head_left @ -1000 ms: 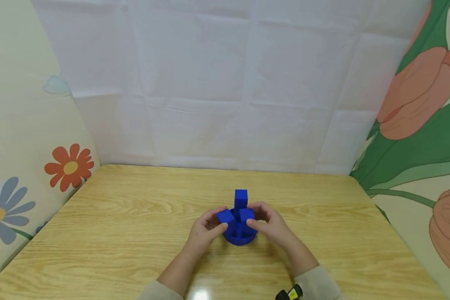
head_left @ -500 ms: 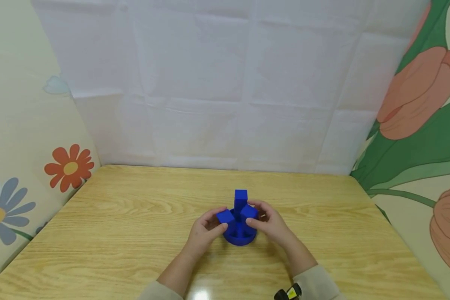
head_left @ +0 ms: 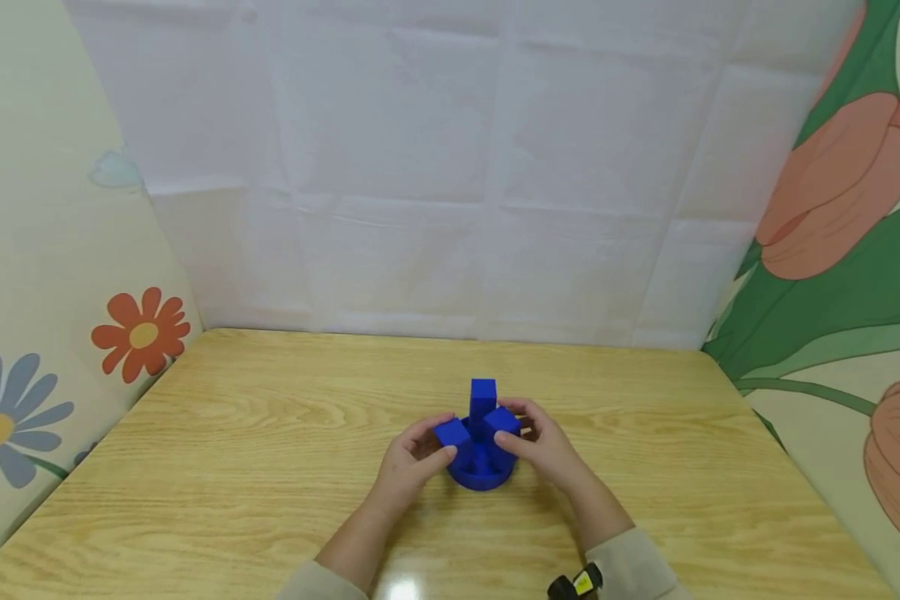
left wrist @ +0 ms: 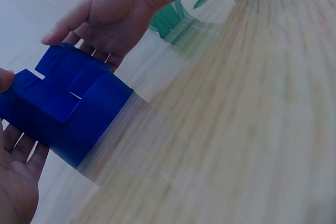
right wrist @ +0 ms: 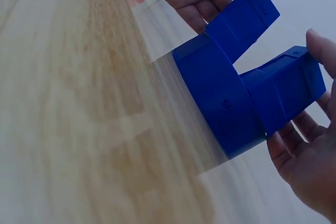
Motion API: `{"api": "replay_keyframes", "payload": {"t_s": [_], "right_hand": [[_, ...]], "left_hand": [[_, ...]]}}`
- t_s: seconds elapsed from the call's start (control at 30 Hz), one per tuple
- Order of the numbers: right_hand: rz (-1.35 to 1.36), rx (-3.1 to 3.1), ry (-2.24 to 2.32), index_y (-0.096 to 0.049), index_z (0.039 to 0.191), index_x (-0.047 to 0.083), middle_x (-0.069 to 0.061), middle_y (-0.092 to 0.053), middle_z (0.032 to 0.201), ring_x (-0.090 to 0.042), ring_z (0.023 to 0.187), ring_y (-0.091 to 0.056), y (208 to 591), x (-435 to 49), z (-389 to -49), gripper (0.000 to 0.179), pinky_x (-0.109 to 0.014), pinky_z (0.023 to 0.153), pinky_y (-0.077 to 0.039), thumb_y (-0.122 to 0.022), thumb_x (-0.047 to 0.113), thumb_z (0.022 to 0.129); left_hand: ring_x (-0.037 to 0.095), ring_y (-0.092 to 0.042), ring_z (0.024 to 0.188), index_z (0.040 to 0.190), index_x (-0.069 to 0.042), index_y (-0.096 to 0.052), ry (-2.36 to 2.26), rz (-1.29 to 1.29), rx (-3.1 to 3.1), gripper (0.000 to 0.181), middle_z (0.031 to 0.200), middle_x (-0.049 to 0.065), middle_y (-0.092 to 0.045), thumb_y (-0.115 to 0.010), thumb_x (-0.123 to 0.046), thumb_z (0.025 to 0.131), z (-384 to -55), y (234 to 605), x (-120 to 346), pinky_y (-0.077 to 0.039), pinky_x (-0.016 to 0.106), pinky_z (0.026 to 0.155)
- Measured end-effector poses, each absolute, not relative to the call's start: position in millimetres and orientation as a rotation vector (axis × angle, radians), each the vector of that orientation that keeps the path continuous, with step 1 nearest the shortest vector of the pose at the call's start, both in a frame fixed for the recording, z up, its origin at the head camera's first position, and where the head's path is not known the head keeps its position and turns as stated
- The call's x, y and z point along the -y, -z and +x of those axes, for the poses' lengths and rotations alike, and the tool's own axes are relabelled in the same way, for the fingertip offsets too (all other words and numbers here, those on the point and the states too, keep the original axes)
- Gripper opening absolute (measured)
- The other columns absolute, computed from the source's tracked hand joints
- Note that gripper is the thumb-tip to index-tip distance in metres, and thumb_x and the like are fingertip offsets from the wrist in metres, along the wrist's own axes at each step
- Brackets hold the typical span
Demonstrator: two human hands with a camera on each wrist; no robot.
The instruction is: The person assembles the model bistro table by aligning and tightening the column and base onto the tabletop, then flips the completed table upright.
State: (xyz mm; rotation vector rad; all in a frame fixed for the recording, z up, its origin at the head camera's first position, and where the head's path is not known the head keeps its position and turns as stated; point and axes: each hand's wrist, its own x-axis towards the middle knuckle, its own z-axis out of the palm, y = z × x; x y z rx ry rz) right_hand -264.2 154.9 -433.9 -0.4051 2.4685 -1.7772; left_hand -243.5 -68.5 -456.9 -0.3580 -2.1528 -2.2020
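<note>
A round blue base [head_left: 480,481] with a low rim stands on the table, blue blocks rising from it. My left hand [head_left: 408,462] pinches the left block [head_left: 452,433] between thumb and fingers. On the other side, my right hand [head_left: 547,446] grips the right block [head_left: 502,418], its thumb near the top and fingers behind. A taller-looking rear block [head_left: 483,392] stands upright, untouched. In the right wrist view, the right block [right wrist: 286,87] leans outward at the base wall [right wrist: 226,103], and the fingers of the right hand [right wrist: 315,177] curl under it.
The wood-grain table [head_left: 270,417] surrounds the base. A white cloth [head_left: 420,167] hangs behind its back edge, with flower-printed panels [head_left: 832,192] on both sides. A black band with a yellow label [head_left: 577,582] sits at the right sleeve.
The right block has turned and shifted slightly right in my right hand. My left hand and the left block hold their place, as does the rear block.
</note>
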Motion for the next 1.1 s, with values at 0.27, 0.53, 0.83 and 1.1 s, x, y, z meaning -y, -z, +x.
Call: {"api": "replay_keyframes", "payload": {"t_s": [0.27,0.53,0.83,1.1], "right_hand": [[-0.371,-2.436,1.862,-0.049,0.130,0.001,-0.018,-0.061,0.118,-0.013,0.100,-0.054,435.8,-152.1,-266.5,0.046,-0.029,0.087,-0.044,-0.069,0.013,0.090],[-0.310,-2.407,1.955,-0.049,0.129,-0.001,-0.013,-0.060,0.108,-0.013,0.099,-0.053,437.7,-157.1,-266.4,0.040,-0.026,0.086,-0.044,-0.064,0.005,0.092],[-0.332,-2.387,1.916,-0.047,0.139,0.002,-0.012,-0.053,0.114,-0.013,0.088,-0.048,437.7,-165.0,-262.0,0.053,-0.021,0.073,-0.044,-0.066,0.005,0.090],[-0.366,-2.369,1.890,-0.046,0.137,-0.003,-0.019,-0.051,0.126,-0.014,0.092,-0.050,438.7,-170.9,-259.9,0.052,-0.022,0.075,-0.046,-0.066,0.009,0.091]], "left_hand": [[0.004,-0.063,0.101,0.128,0.006,-0.059,2.222,-0.377,2.123,0.043,0.122,0.022,-0.064,-0.065,0.003,0.086,-243.4,456.8,67.9,-0.050,0.017,0.088],[0.001,-0.063,0.099,0.128,0.010,-0.057,2.258,-0.400,2.088,0.044,0.123,0.026,-0.062,-0.064,0.007,0.084,-244.4,457.1,67.2,-0.050,0.016,0.088],[0.002,-0.063,0.100,0.128,0.009,-0.058,2.236,-0.424,2.093,0.044,0.120,0.018,-0.066,-0.065,0.005,0.085,-244.8,458.0,68.4,-0.050,0.017,0.089],[0.002,-0.062,0.101,0.129,0.009,-0.057,2.255,-0.435,2.093,0.044,0.125,0.027,-0.061,-0.065,0.005,0.086,-244.2,458.3,68.2,-0.050,0.016,0.089]]}}
